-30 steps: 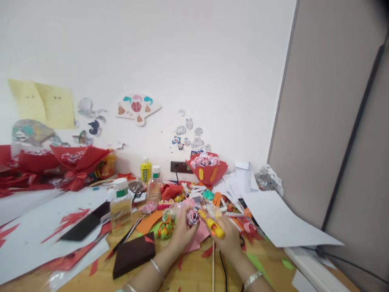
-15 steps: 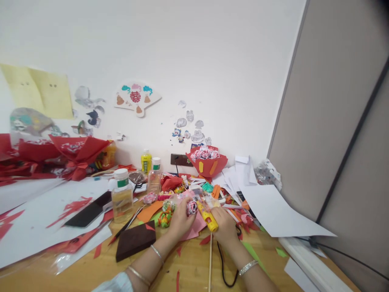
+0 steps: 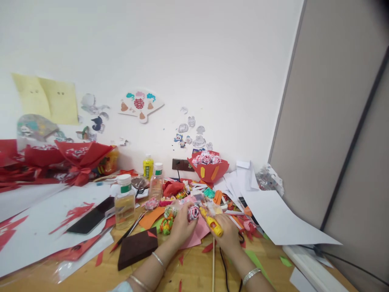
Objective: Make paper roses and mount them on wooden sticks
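My left hand (image 3: 183,227) is closed around a small pink and white paper rose (image 3: 193,213) near the middle of the table. Close on its right, my right hand (image 3: 226,232) grips a yellow glue gun (image 3: 214,225), whose tip points up and left toward the rose. A black cord hangs below my right hand. A thin wooden stick (image 3: 213,263) lies between my forearms. Pink paper (image 3: 196,235) is under my left hand, and green and orange paper flowers (image 3: 167,225) lie just to its left.
A dark brown block (image 3: 137,248), a clear bottle (image 3: 125,207) and a black phone (image 3: 91,215) are on the left. Behind stands a red bouquet (image 3: 208,170) against the wall. White sheets (image 3: 282,217) lie right; red bouquets (image 3: 80,158) stand back left.
The view has shifted slightly, so the scene sits a little lower and farther right. The glue gun has moved slightly away from the rose; both hands keep their holds.
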`<state>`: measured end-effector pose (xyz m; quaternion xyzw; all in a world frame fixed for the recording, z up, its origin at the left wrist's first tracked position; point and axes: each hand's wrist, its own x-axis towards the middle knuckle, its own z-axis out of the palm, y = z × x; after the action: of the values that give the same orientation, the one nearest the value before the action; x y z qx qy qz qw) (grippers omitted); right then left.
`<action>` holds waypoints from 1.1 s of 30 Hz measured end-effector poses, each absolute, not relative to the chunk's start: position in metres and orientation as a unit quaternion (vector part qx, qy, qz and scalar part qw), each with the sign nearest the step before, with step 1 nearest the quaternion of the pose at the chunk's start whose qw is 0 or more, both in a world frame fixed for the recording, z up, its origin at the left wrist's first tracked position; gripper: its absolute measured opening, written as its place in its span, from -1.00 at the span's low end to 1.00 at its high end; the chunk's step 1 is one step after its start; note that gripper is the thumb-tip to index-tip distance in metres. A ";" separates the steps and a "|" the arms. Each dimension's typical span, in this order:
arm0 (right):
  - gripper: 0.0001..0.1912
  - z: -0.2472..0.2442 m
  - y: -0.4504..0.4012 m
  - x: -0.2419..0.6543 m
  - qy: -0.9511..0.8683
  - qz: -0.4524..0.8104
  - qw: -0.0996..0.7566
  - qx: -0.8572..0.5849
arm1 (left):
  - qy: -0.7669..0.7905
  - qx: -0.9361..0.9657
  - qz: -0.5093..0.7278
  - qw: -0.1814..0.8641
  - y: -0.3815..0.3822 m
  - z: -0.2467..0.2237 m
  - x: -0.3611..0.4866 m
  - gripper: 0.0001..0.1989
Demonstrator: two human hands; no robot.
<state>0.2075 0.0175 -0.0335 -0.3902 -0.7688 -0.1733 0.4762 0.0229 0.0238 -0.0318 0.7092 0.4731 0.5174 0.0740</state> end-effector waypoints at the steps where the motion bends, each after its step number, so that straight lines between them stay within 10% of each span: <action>1: -0.68 -0.034 0.017 0.207 -0.766 -0.174 0.478 -0.393 | 0.473 0.709 0.518 0.075 0.024 -0.032 0.023 -0.66; 33: -0.81 -0.035 0.013 0.208 -0.773 -0.118 0.519 -0.346 | 0.450 0.688 0.557 0.121 0.019 -0.030 0.029 -0.65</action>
<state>0.2078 0.0132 -0.0350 -0.3461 -0.7729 -0.1177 0.5187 0.0286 0.0185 -0.0297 0.6876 0.4495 0.5572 0.1208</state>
